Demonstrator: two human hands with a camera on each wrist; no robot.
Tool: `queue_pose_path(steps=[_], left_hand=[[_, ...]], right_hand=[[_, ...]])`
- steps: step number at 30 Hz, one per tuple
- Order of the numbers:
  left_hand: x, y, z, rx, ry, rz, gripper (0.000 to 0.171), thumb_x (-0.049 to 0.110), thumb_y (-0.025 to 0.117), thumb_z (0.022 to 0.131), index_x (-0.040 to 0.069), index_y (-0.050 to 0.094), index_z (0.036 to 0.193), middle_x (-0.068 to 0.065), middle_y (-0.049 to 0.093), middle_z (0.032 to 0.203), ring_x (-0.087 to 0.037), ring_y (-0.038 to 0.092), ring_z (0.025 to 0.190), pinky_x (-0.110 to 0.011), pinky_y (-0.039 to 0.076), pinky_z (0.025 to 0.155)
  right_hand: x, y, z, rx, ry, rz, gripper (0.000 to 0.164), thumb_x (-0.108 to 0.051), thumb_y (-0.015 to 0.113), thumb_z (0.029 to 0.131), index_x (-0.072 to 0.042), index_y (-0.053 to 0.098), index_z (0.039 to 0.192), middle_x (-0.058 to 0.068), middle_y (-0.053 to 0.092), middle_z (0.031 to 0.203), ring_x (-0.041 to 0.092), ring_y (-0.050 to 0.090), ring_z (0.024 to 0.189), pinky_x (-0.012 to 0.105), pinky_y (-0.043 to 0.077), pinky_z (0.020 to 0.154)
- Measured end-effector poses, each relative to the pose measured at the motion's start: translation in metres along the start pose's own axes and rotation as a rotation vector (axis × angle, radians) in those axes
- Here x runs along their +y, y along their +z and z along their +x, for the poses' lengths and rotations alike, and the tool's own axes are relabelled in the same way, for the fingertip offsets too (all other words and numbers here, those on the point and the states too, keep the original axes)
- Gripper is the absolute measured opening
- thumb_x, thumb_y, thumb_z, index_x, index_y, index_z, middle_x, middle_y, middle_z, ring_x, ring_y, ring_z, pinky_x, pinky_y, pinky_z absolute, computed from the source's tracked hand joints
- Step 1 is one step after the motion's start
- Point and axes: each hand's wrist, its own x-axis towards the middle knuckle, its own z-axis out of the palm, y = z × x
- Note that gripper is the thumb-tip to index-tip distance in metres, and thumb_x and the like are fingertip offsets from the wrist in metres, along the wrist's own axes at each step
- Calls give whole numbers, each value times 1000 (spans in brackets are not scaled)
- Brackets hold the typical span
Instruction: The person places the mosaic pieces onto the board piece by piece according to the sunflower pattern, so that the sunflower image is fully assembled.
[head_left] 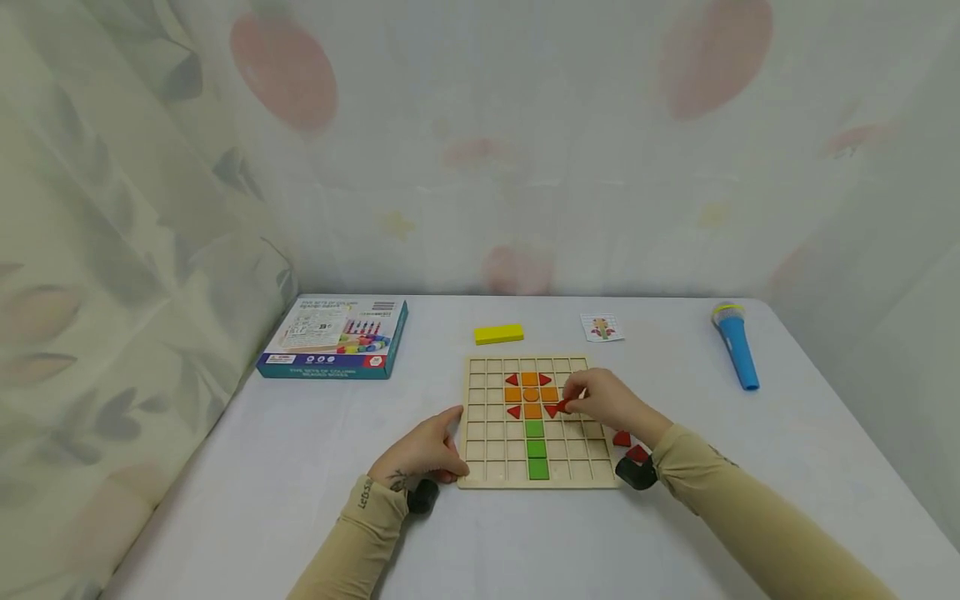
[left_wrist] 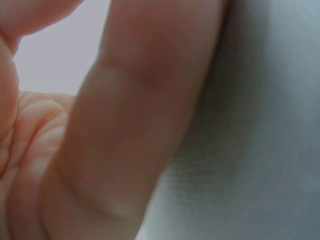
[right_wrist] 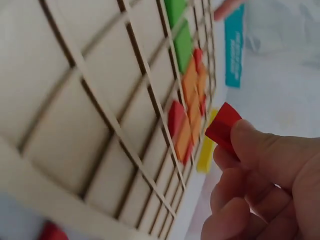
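A square wooden grid board (head_left: 487,450) lies on the white table, with orange pieces (head_left: 529,379) in a cross and green squares (head_left: 536,448) in a column below. Red triangles (head_left: 512,380) sit at the cross's corners. My left hand (head_left: 422,450) touches the board's left edge with its fingertips; close up in the left wrist view, a finger (left_wrist: 130,110) fills much of the picture. Between thumb and fingers my right hand (head_left: 603,397) pinches a small red piece with a curved edge (right_wrist: 225,125), just over the board right of the lower-right triangle.
Loose red pieces (head_left: 622,438) lie off the board's right edge, by my right wrist. Behind the board are a yellow block (head_left: 498,334) and a small pattern card (head_left: 602,327). A puzzle box (head_left: 330,337) stands at back left, a blue toy microphone (head_left: 738,348) at back right.
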Motion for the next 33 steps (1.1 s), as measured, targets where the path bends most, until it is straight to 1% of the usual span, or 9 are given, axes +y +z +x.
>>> queue_pose_path(steps=[2, 5, 9, 15, 19, 25, 33], left_hand=[[1, 0, -1, -4, 1, -8, 104, -1, 78, 62, 7, 21, 147, -9, 57, 67, -15, 55, 50, -27, 50, 47], [3, 0, -2, -10, 9, -21, 104, -3, 77, 61, 6, 20, 147, -9, 57, 66, -15, 55, 50, -26, 49, 46], [3, 0, -3, -10, 11, -19, 104, -3, 77, 61, 6, 19, 147, -9, 57, 66, -14, 55, 50, -26, 49, 46], [3, 0, -2, -3, 1, -22, 104, -3, 77, 62, 7, 20, 147, -9, 57, 67, -15, 55, 50, -26, 49, 46], [3, 0, -2, -4, 1, -28, 104, -3, 77, 62, 7, 19, 148, -9, 56, 67, -15, 55, 50, -26, 49, 46], [3, 0, -3, -4, 2, -30, 104, -3, 77, 62, 7, 19, 147, -9, 56, 66, -15, 54, 50, -26, 49, 46], [2, 1, -2, 3, 2, -28, 104, -3, 77, 62, 7, 20, 147, -9, 56, 67, -15, 54, 50, -26, 49, 46]], right_hand=[[-3, 9, 1, -49, -20, -6, 6, -8, 69, 80, -12, 66, 81, -4, 61, 79, 14, 50, 75, 28, 43, 68], [-5, 19, 1, -94, -38, -32, 8, -7, 68, 80, -14, 66, 79, -6, 60, 77, 13, 49, 73, 27, 42, 65], [-6, 25, 1, -114, -45, -60, 10, -5, 67, 79, -15, 66, 76, -6, 59, 77, 13, 48, 70, 27, 41, 62], [-7, 26, 2, -130, -46, -67, 10, -5, 68, 79, -14, 67, 76, -6, 59, 76, 13, 48, 71, 27, 42, 64], [-7, 28, 2, -130, -37, -84, 11, -7, 68, 80, -16, 66, 75, -6, 59, 76, 13, 48, 71, 27, 42, 64], [-6, 31, 1, -94, -38, -177, 5, -13, 68, 81, -15, 70, 77, -6, 59, 80, 10, 48, 73, 27, 44, 67], [-6, 35, 0, -73, -65, -240, 5, -14, 68, 82, -16, 71, 79, -7, 56, 79, 9, 48, 71, 26, 44, 64]])
